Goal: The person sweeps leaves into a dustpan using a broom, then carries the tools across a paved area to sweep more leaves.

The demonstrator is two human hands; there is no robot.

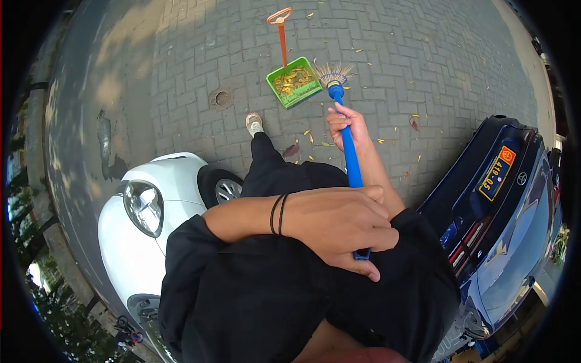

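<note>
A broom with a blue handle [351,158] runs forward from my body, its pale bristles [334,74] fanned out on the paving. My left hand [342,227], with two black bands at its wrist, is closed around the top end of the handle. Farther down, near the broom head, my right hand [351,126] wraps its fingers round the same handle. Just left of the bristles stands a green dustpan [302,97] with a tall orange handle [282,45]. Yellow leaves [293,80] lie in a heap inside it.
A white car [130,254] is close on my left, and a dark blue car [484,199] on my right. Loose leaves [415,115] dot the grey brick paving [200,54]. My shoe [254,123] is below the dustpan, near a round drain cover [221,98].
</note>
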